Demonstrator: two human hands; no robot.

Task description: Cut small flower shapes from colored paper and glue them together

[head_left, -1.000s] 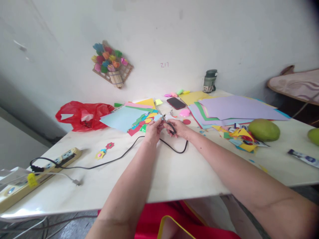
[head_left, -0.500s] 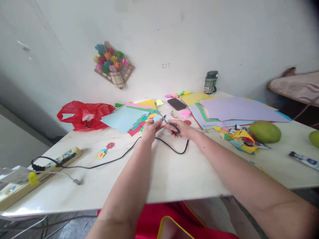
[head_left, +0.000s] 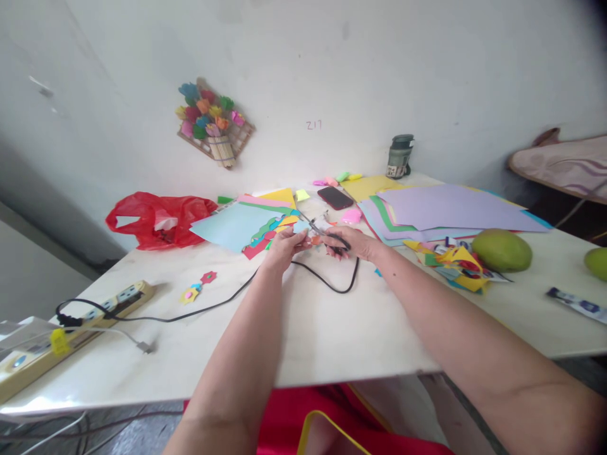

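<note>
My right hand (head_left: 356,243) grips a pair of scissors (head_left: 342,240) by the black handles, the metal blades pointing up and to the left. Close beside it, my left hand (head_left: 283,248) is closed in a pinch near the blades; what it pinches is too small to tell. A bit of orange (head_left: 315,240) shows between the two hands. Just beyond them lie cut paper strips with wavy edges (head_left: 268,234) in several colours. A black cable (head_left: 327,284) loops across the table below my hands. Paper flowers (head_left: 190,294) in yellow and red lie to the left.
At the left are a power strip (head_left: 118,300) and a red plastic bag (head_left: 156,218). Behind my hands lies a phone (head_left: 335,197). Coloured paper sheets (head_left: 450,205), paper scraps (head_left: 459,268), a green mango (head_left: 502,249) and a tube (head_left: 576,304) are on the right.
The scissors and my right hand have shifted slightly right, away from my left hand. A small blue scrap now shows by my right wrist. The left hand stays in its pinch.
</note>
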